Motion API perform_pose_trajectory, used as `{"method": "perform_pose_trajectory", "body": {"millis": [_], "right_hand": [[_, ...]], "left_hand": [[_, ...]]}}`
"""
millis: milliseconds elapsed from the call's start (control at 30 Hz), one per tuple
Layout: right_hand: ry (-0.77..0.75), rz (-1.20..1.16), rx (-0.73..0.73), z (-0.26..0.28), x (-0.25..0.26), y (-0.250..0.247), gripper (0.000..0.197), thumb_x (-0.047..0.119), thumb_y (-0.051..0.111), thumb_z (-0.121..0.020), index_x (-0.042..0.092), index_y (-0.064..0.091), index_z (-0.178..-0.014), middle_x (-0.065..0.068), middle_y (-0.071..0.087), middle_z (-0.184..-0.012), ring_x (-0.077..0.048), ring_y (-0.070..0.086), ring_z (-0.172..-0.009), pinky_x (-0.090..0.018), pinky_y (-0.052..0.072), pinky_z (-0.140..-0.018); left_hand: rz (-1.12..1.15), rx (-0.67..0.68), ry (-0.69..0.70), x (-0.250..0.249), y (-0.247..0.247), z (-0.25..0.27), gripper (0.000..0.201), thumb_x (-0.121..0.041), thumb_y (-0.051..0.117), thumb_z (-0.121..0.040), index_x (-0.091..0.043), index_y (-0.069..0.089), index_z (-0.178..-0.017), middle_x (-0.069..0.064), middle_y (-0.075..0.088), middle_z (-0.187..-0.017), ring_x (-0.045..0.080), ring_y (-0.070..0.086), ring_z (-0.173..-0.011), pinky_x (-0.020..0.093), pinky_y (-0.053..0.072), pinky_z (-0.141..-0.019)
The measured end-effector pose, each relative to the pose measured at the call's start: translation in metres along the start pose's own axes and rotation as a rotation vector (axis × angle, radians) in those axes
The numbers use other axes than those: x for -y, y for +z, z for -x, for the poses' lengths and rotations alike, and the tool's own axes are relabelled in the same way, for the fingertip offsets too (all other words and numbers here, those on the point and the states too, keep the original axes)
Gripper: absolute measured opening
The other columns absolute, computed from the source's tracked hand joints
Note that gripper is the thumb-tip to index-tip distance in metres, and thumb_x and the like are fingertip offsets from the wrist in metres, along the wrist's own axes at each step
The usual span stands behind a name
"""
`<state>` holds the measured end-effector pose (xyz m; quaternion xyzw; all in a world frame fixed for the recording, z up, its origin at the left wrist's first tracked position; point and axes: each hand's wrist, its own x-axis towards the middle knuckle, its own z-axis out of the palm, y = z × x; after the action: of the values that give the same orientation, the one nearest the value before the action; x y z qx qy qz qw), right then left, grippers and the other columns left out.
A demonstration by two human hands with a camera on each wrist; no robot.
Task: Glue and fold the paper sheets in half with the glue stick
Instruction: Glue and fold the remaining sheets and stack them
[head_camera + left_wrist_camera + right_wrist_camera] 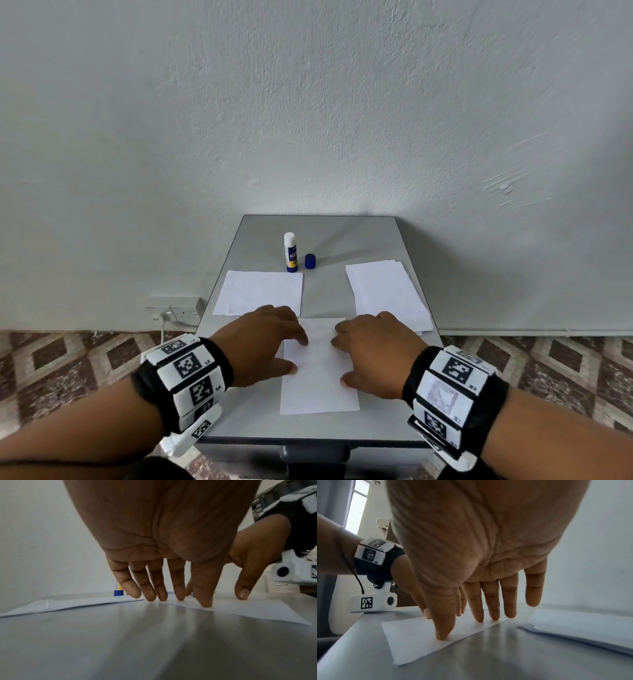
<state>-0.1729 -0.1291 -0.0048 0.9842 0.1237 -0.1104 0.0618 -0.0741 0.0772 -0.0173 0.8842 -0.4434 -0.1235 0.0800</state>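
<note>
A white paper sheet lies flat at the near middle of the grey table. My left hand presses its left edge with straight fingertips, and my right hand presses its right edge the same way, thumb down on the sheet. The glue stick stands uncapped at the back, with its blue cap upright just to its right. A folded white sheet lies at the left. A stack of white sheets lies at the right.
The small table stands against a pale wall, and its edges fall off to a patterned tile floor. A wall socket with a cable is low on the left. Bare grey tabletop shows between the papers and in front of the glue stick.
</note>
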Motion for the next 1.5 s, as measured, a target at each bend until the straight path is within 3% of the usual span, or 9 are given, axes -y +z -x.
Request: {"method": "perform_pose_trajectory", "body": {"millis": [67, 233, 400, 567, 700, 800, 1033, 1167, 1500], "right_hand": [[0.003, -0.003, -0.013, 0.0, -0.001, 0.004, 0.042, 0.047, 0.052, -0.09, 0.02, 0.059, -0.12, 0.001, 0.053, -0.116, -0.026, 0.052, -0.109, -0.04, 0.038, -0.088], [0.012, -0.02, -0.001, -0.001, -0.004, 0.006, 0.045, 0.049, 0.051, -0.091, 0.021, 0.057, -0.126, 0.002, 0.052, -0.125, -0.026, 0.05, -0.115, -0.041, 0.035, -0.092], [0.022, -0.043, -0.018, -0.001, -0.005, 0.008, 0.044, 0.048, 0.05, -0.091, 0.022, 0.056, -0.127, 0.003, 0.051, -0.126, -0.025, 0.049, -0.115, -0.04, 0.033, -0.092], [0.029, -0.077, -0.042, 0.001, -0.006, 0.01, 0.041, 0.047, 0.049, -0.092, 0.021, 0.057, -0.123, 0.003, 0.052, -0.117, -0.023, 0.05, -0.109, -0.039, 0.032, -0.089], [0.035, -0.1, -0.052, 0.002, -0.007, 0.014, 0.041, 0.046, 0.049, -0.092, 0.022, 0.057, -0.123, 0.004, 0.051, -0.117, -0.022, 0.05, -0.108, -0.039, 0.032, -0.088], [0.036, -0.107, -0.056, 0.003, -0.007, 0.015, 0.042, 0.046, 0.048, -0.092, 0.021, 0.057, -0.125, 0.003, 0.051, -0.119, -0.023, 0.049, -0.11, -0.039, 0.032, -0.092], [0.041, -0.089, -0.069, 0.006, -0.005, 0.019, 0.042, 0.047, 0.048, -0.092, 0.021, 0.058, -0.123, 0.001, 0.051, -0.122, -0.025, 0.048, -0.113, -0.041, 0.032, -0.091], [0.035, -0.068, -0.071, 0.011, 0.0, 0.021, 0.044, 0.048, 0.047, -0.092, 0.022, 0.057, -0.127, 0.0, 0.051, -0.13, -0.026, 0.047, -0.117, -0.042, 0.033, -0.095], [0.054, -0.06, -0.071, 0.013, 0.001, 0.019, 0.044, 0.048, 0.048, -0.092, 0.023, 0.058, -0.126, -0.002, 0.056, -0.124, -0.027, 0.052, -0.113, -0.044, 0.033, -0.094]], "left_hand": [[0.072, -0.04, -0.06, 0.005, -0.006, -0.004, 0.043, -0.056, 0.068, -0.083, -0.04, 0.06, -0.122, -0.02, 0.054, -0.119, 0.001, 0.05, -0.108, 0.024, 0.044, -0.097], [0.242, -0.385, -0.434, 0.034, -0.037, -0.047, 0.041, -0.05, 0.071, -0.082, -0.026, 0.061, -0.115, -0.01, 0.064, -0.095, 0.009, 0.059, -0.085, 0.024, 0.044, -0.075], [0.336, -0.358, -0.591, 0.053, -0.048, -0.099, 0.065, -0.051, 0.073, -0.08, -0.021, 0.053, -0.134, 0.002, 0.066, -0.116, 0.018, 0.06, -0.098, 0.029, 0.047, -0.081], [0.33, -0.321, -0.575, 0.054, -0.044, -0.121, 0.056, -0.044, 0.071, -0.086, -0.022, 0.055, -0.136, 0.005, 0.057, -0.135, 0.022, 0.056, -0.107, 0.027, 0.04, -0.082], [0.347, -0.361, -0.591, 0.055, -0.039, -0.121, 0.036, -0.043, 0.07, -0.086, -0.02, 0.066, -0.114, 0.004, 0.067, -0.107, 0.019, 0.056, -0.086, 0.027, 0.041, -0.069], [0.333, -0.427, -0.563, 0.051, -0.045, -0.106, 0.032, -0.045, 0.066, -0.088, -0.014, 0.061, -0.094, 0.001, 0.061, -0.082, 0.02, 0.056, -0.075, 0.026, 0.036, -0.056], [0.262, -0.324, -0.317, 0.011, -0.066, -0.038, 0.016, -0.049, 0.057, -0.093, -0.036, 0.066, -0.09, -0.008, 0.065, -0.074, 0.01, 0.057, -0.066, 0.023, 0.041, -0.058], [0.282, -0.33, -0.306, -0.011, -0.062, -0.023, 0.017, -0.051, 0.071, -0.08, -0.035, 0.069, -0.086, -0.01, 0.063, -0.073, 0.003, 0.054, -0.062, 0.017, 0.037, -0.054], [0.32, -0.276, -0.208, -0.042, -0.02, -0.054, 0.02, -0.042, 0.066, -0.087, -0.024, 0.066, -0.095, -0.006, 0.069, -0.088, 0.013, 0.062, -0.083, 0.033, 0.053, -0.08]]}}
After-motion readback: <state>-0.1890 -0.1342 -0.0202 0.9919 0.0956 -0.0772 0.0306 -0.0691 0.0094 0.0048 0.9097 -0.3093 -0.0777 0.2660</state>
